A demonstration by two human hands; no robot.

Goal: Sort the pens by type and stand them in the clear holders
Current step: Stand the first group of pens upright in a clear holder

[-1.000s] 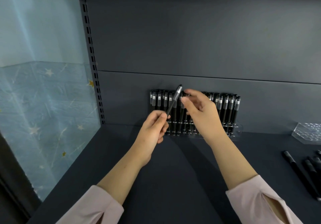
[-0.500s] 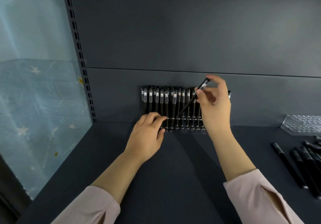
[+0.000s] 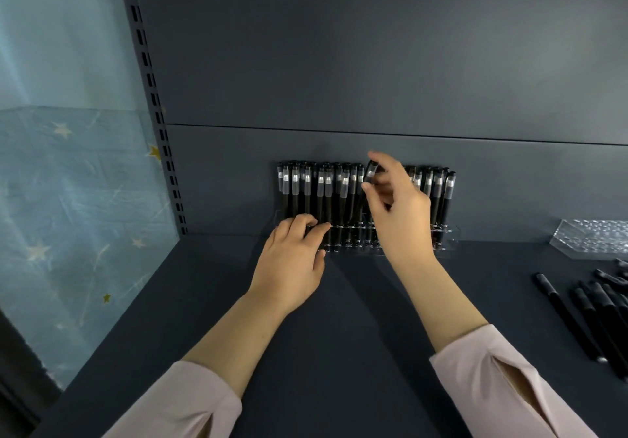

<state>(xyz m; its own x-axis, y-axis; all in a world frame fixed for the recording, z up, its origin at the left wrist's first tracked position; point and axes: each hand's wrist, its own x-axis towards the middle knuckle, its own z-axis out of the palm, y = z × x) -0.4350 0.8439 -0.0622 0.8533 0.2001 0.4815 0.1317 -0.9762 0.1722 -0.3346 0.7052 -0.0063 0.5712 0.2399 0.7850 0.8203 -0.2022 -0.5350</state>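
A clear holder [image 3: 445, 234] stands against the shelf's back wall, filled with a row of upright black pens with frosted caps [image 3: 307, 188]. My right hand [image 3: 397, 210] pinches the capped top of one such black pen [image 3: 371, 171], which stands nearly upright among the row. My left hand [image 3: 292, 261] rests with its fingers bent on the holder's front left edge. A second clear holder [image 3: 591, 239] with no pens visible in it sits at the far right. Several loose black pens [image 3: 571, 315] lie on the shelf at the right edge.
The dark shelf surface [image 3: 356, 335] spreads between my arms. A slotted upright post [image 3: 153, 98] runs down the left, with a blue star-patterned sheet [image 3: 74, 200] beyond it. The dark back wall [image 3: 373, 64] rises close behind the holders.
The pen passed from my left hand to my right, which brought it upright into the row. My left hand dropped onto the holder's front edge.
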